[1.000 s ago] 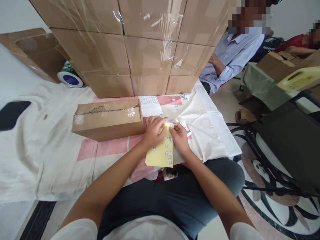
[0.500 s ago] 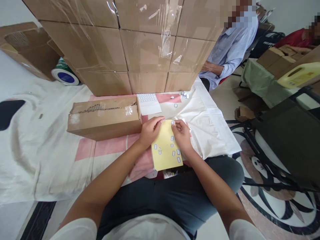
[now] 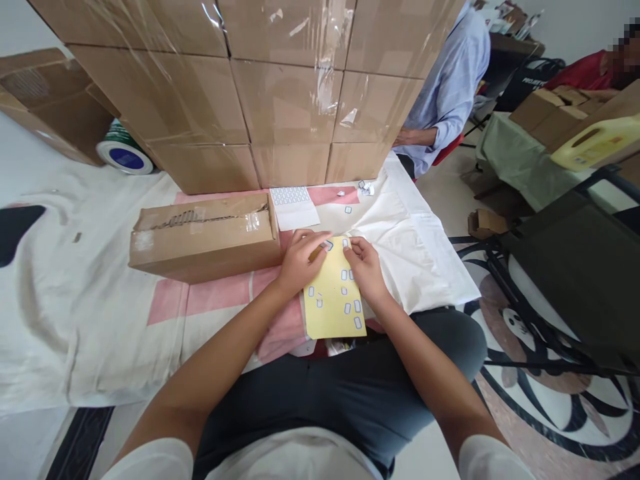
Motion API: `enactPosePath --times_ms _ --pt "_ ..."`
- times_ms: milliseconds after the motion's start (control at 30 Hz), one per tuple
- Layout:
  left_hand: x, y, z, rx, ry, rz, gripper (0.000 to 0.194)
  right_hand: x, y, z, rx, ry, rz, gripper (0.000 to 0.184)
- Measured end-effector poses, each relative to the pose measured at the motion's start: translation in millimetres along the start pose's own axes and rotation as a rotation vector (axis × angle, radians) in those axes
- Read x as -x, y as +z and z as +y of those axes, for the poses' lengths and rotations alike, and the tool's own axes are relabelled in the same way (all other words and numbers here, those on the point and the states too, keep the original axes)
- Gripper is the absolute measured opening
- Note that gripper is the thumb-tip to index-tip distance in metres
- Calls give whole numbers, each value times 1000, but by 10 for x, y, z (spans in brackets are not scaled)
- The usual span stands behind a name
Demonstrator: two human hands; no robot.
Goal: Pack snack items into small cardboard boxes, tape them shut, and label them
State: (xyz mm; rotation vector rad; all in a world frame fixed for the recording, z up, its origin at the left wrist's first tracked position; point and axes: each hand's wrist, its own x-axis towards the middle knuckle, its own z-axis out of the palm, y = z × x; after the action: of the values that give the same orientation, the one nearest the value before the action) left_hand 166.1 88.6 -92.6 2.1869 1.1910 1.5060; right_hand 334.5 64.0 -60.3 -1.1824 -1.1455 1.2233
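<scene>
A yellow sheet (image 3: 333, 313) with several small, dark-outlined labels on it lies over the table's front edge above my lap. My right hand (image 3: 367, 265) grips its upper right side, thumb on top close to a label (image 3: 345, 244) in the corner. At the upper left of the sheet, my left hand (image 3: 300, 260) is closed with thumb and fingertips together. A small tilted label (image 3: 328, 245) shows at those fingertips, apparently pinched by them. Just beyond the hands is a white sheet (image 3: 295, 208) printed with rows of similar outlines.
A closed cardboard carton (image 3: 205, 237) sits left of my hands. Behind it rises a stack of taped cartons (image 3: 290, 100). Paper scraps (image 3: 366, 188) lie at the back right of the cloth-covered table (image 3: 95, 287). A co-worker in a blue shirt (image 3: 450, 87) sits beyond the stack.
My left fingers have shifted slightly and a tilted label now shows at their tips. My right hand stays at the yellow sheet's upper right. The view has moved slightly.
</scene>
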Motion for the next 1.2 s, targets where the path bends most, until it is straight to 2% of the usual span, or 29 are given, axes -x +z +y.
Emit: enactPosePath --times_ms 133,300,433,533,667,767,900,1200 --pt "-18 -38 15 -65 10 -78 34 15 7 -14 45 1 -29 20" --pt "-64 -110 -13 -64 -63 -233 28 5 -13 6 71 63 -74 23" --pt "-62 -116 -32 32 -116 -242 28 2 -41 11 164 67 -129 22" --pt "-51 -111 -41 -51 -52 -240 34 -3 -50 15 204 43 -143 25" --pt "-51 -116 -82 -225 185 -211 35 -27 -66 18 298 -62 -148 31" --pt "-47 -126 -102 -304 273 -169 36 -38 -87 2 359 -118 -143 32" --pt "-41 -131 -80 -326 279 -179 34 -33 -107 -21 384 -182 -206 32" --pt "-41 -104 -81 -231 201 -179 31 -49 -153 -40 546 -429 -347 26"
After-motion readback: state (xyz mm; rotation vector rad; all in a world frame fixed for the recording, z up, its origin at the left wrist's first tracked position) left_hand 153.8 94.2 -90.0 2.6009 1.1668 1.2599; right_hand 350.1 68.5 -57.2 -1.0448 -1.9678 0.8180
